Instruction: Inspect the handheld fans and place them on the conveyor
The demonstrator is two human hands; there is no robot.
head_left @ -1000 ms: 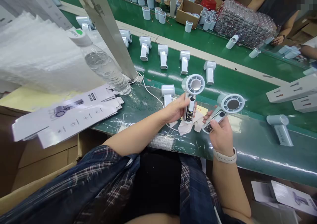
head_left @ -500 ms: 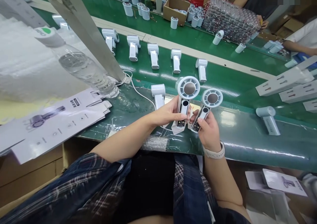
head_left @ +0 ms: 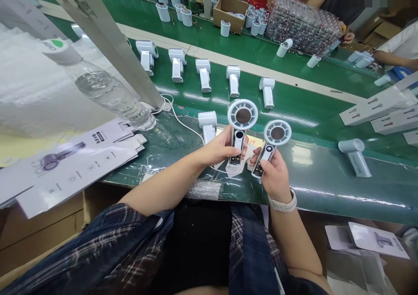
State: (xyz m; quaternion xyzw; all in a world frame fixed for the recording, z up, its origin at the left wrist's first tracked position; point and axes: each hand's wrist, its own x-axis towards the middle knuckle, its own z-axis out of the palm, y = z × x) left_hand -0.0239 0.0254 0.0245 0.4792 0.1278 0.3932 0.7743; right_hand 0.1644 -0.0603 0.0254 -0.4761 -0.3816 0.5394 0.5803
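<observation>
My left hand (head_left: 225,149) is closed round the handle of a pale blue handheld fan (head_left: 237,140), its thumb on the front. That fan's round display is dark, and bare electronics show low on the handle. In my right hand (head_left: 274,173) is a second handheld fan (head_left: 268,151), held tilted, its thumb pressed to the handle. Digits glow white on this one's display. Both fan heads face me, side by side and apart. Behind my left hand another handheld fan (head_left: 207,123) lies on the bench (head_left: 170,151), near a white cable (head_left: 186,125).
A row of handheld fans (head_left: 204,75) lies on the green conveyor (head_left: 294,97). To the left are a water bottle (head_left: 101,90) and printed box sheets (head_left: 75,164). One more fan (head_left: 355,158) lies at the right, near white boxes (head_left: 369,105). Co-workers sit across the line.
The display on the fan in my right hand has lit up with digits. Both held fans have tilted slightly, the left one's head shifting left. My grip stays the same.
</observation>
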